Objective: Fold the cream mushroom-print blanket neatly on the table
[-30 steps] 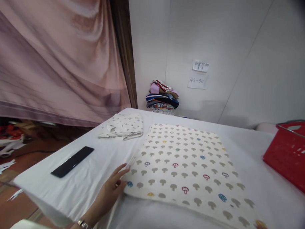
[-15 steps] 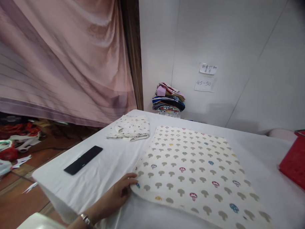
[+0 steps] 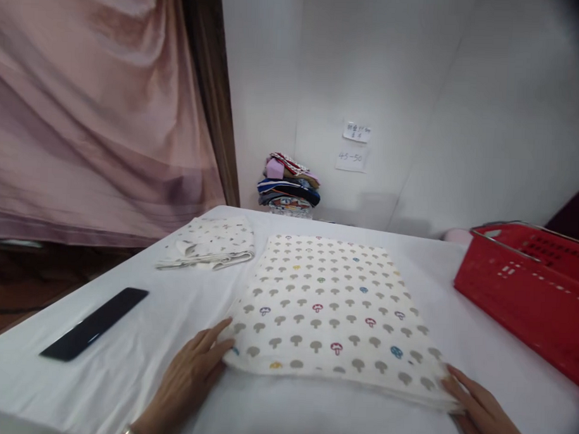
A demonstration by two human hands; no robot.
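Note:
A white cloth (image 3: 324,307) printed with grey and coloured mushrooms lies flat on the white-covered table, apparently folded in layers. My left hand (image 3: 189,372) grips its near left corner, thumb and fingers closed on the edge. At the near right corner, my right hand (image 3: 485,410) has its fingers closed on the cloth, the thumb side partly blurred. Beyond my left hand lies a second, folded white cloth (image 3: 217,236) with a small scattered print. A flat black phone-like slab (image 3: 96,324) rests on the table to the left.
A red plastic basket (image 3: 524,295) with a metal handle stands on the right side of the table (image 3: 311,414). Behind the far edge is a stack of folded fabrics (image 3: 290,185). Paper notes (image 3: 352,159) hang on the wall, and a pink curtain (image 3: 84,121) drapes at left.
My right hand has come into view at the cloth's near right corner. The view has turned right, showing more of the red basket. My left hand stays at the near left corner.

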